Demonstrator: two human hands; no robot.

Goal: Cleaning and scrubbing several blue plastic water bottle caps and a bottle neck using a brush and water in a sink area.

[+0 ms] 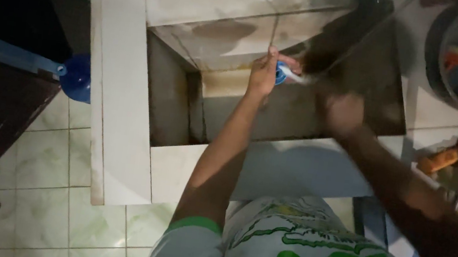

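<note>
Standing over a deep tiled basin (174, 98), white glazed rim hard and slick, inner walls stained and wet-looking. Beside it, right, a round metal bowl (434, 67) heaped with coloured odds and a brush. Over the basin, left hand (262, 77) pinching a small blue-and-white tube (284, 74) by its capped end. Right hand (342, 113) blurred just beside it, fingers' state cannot be told. Probably light, soft-walled plastic, yielding to a squeeze, slippery if wet; best gripped at the stiff cap or shoulder.
</note>
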